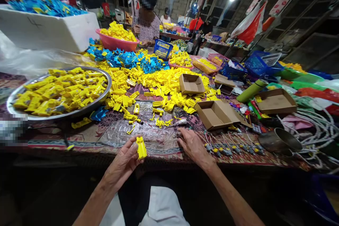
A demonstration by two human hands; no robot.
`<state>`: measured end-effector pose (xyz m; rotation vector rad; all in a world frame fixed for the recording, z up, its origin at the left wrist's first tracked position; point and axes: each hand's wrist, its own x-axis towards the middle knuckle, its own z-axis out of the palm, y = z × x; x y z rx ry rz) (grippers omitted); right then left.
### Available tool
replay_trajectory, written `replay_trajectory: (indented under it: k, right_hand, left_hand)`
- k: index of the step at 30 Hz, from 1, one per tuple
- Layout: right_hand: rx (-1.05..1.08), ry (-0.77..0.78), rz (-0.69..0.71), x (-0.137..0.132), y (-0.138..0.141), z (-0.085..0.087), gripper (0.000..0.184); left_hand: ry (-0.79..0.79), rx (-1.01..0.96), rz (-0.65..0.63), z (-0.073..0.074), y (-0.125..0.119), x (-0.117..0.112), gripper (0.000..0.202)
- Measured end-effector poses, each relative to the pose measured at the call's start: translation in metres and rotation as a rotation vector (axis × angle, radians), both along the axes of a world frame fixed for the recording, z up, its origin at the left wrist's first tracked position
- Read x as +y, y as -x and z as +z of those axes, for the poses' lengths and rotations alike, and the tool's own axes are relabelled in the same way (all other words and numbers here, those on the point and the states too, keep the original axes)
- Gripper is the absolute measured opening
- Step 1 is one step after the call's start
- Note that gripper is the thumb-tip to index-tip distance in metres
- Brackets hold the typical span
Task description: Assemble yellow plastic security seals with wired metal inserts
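My left hand [126, 160] is closed on a small yellow plastic part [141, 147], held upright just above the table's near edge. My right hand [192, 145] rests palm down on the patterned table cover [159, 141], fingers curled forward onto something small that I cannot make out. Right of that hand lies a row of small wired motors [230, 147]. Loose yellow plastic parts [159, 84] are heaped over the middle of the table, with blue plastic parts [132, 60] behind them.
A metal tray [104, 95] of assembled yellow pieces stands at left. Open cardboard boxes [215, 113] sit right of centre, a metal cup [279, 140] and white cables [315, 127] at right. A pink basin [116, 44] and another person [147, 21] are across the table.
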<state>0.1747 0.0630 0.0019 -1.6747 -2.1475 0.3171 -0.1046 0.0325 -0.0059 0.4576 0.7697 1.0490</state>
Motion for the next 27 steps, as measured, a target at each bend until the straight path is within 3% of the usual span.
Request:
replay_trajectory:
  k: [6,13,17,22,27]
  right_hand:
    - [0.04,0.041,0.028,0.008,-0.009,-0.009,0.036]
    - [0.72,0.205,-0.098,0.006,-0.015,0.014,0.034]
    - [0.921,0.228,-0.146,0.007,-0.012,0.025,0.041]
    - [0.844,0.164,-0.092,0.002,0.018,0.031,0.037]
    - [0.67,0.085,-0.008,-0.005,0.055,0.022,0.033]
  left_hand:
    - [-0.012,0.067,0.049,0.011,0.0,-0.001,0.053]
    - [0.0,0.106,0.027,0.015,-0.004,0.0,0.052]
    - [-0.013,0.174,0.018,0.011,-0.007,0.001,0.046]
    - [-0.113,0.411,-0.011,0.009,-0.014,0.005,0.04]
    - [-0.298,0.663,-0.06,0.015,-0.017,0.018,0.034]
